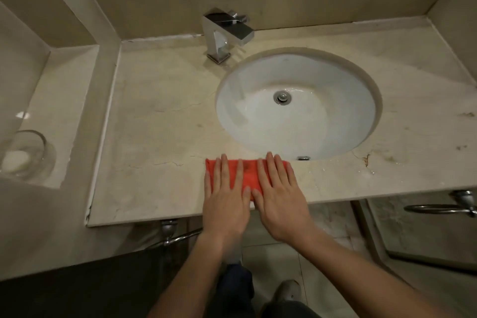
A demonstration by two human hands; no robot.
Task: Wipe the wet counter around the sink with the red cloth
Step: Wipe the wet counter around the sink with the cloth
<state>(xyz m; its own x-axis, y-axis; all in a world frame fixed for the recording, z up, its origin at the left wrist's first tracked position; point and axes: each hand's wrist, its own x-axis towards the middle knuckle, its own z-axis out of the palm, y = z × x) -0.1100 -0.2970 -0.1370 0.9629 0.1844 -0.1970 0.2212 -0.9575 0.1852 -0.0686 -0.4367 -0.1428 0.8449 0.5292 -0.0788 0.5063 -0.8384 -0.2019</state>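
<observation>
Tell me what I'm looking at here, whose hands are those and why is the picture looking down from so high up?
There is no machine here. The picture comes from a camera worn on a person's head, so you look down as they do, at their own arms and, far below, a shoe on the floor.

The left hand and the right hand lie flat, fingers straight, side by side on a folded red cloth. They press it down; neither hand curls round it.

The cloth lies on a pale stone counter, at its front edge, just in front of a round white sink. A shiny square faucet stands behind the sink. On a ledge at the left sits a glass dish with something white in it, perhaps soap.
</observation>
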